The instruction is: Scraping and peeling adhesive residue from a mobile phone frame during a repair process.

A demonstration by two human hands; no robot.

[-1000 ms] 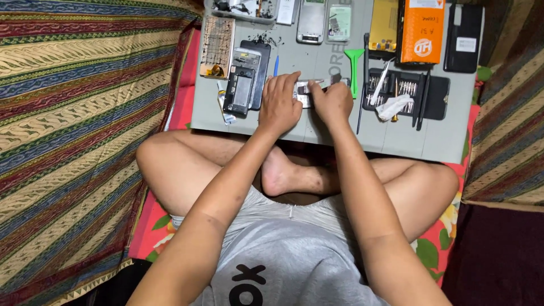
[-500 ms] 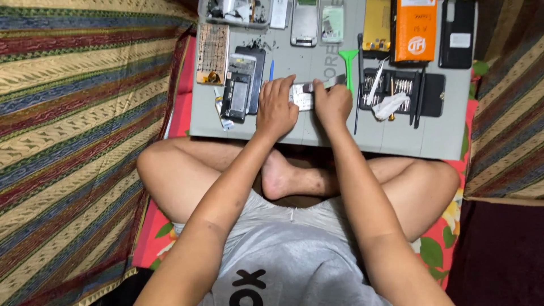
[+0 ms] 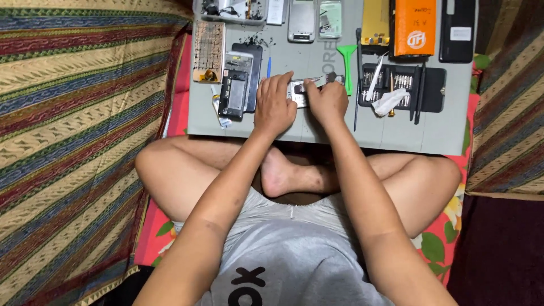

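A striped woven blanket (image 3: 68,130) flanks a red floral sheet (image 3: 442,238) beneath the grey work board (image 3: 396,130).

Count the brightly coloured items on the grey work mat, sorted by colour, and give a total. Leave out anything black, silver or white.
Orange: 1, the box
Yellow: 1, the flat pack
Green: 1, the pry tool
Blue: 1, the thin tool
Total: 4

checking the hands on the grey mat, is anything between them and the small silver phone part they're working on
Nothing visible. The left hand and right hand both rest directly on the silver phone part between them.
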